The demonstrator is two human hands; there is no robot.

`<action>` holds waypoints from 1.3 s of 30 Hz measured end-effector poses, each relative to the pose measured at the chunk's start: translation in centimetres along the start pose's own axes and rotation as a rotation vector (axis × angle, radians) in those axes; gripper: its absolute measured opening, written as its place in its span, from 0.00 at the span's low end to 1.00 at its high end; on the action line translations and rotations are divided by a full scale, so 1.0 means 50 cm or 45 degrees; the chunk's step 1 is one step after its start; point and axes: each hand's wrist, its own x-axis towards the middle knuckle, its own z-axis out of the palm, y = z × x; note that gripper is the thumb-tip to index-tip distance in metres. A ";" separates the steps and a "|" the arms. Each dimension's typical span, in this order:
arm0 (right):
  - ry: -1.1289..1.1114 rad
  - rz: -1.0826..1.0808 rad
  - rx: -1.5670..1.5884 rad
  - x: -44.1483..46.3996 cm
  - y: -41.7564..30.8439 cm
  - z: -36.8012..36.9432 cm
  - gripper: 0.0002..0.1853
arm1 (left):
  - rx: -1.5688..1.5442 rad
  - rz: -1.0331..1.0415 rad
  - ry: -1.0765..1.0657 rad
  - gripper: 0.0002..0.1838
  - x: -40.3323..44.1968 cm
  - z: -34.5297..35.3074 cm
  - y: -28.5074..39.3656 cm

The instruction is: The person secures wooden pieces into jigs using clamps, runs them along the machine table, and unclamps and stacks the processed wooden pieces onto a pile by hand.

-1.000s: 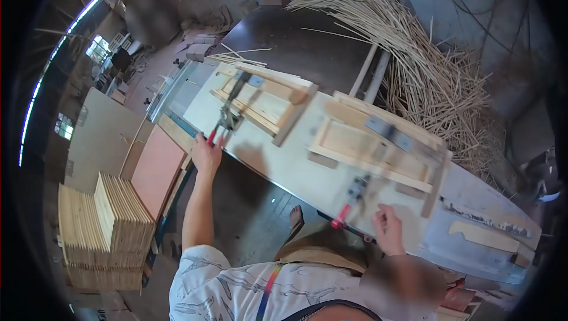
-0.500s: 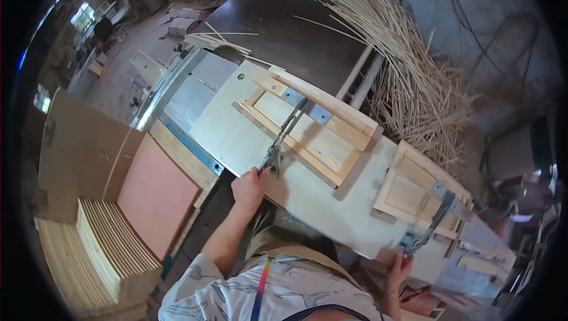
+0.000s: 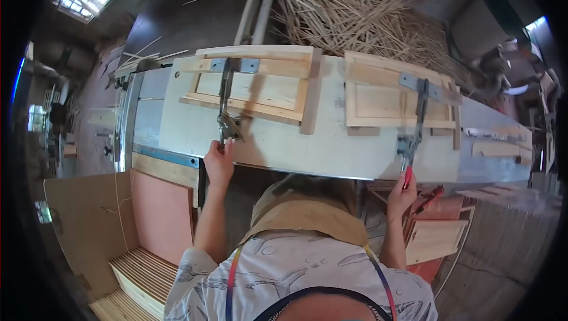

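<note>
My left hand (image 3: 219,166) is closed around the handle end of a toggle clamp (image 3: 225,93). That clamp's long arm reaches over a framed wooden panel (image 3: 275,91), with a metal plate (image 3: 247,65) at its far end on the panel's back strip. On the right, my right hand (image 3: 402,194) grips the red handle (image 3: 407,177) of a second toggle clamp (image 3: 421,108). Its arm crosses another framed wooden panel (image 3: 376,105). Both panels lie on a pale board (image 3: 278,152), against wooden strips.
Thin wooden offcuts (image 3: 355,16) are heaped behind the bench. A pink board (image 3: 160,211) and stacked wooden pieces (image 3: 145,274) stand at the lower left. Red-handled pliers (image 3: 429,200) and another framed panel (image 3: 438,238) are at the lower right.
The view has turned, so the bench now runs nearly level across it. Both hands stay on their clamp handles, and the panels remain in place on the board.
</note>
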 end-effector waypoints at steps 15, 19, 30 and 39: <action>0.142 -0.060 0.181 0.159 -0.167 -0.115 0.20 | -1.697 -0.751 -0.501 0.26 0.059 -0.298 0.157; 0.051 -0.216 -0.319 0.196 -0.270 -0.140 0.36 | -1.779 -0.458 -0.832 0.43 0.071 -0.340 0.118; -1.398 -1.077 -0.360 0.509 -0.729 0.719 0.29 | -1.454 -0.527 -0.706 0.41 -0.035 -0.250 -0.174; -1.406 -1.452 -0.700 0.345 -0.829 0.697 0.20 | -1.413 -1.079 0.220 0.29 -0.303 -0.317 -0.347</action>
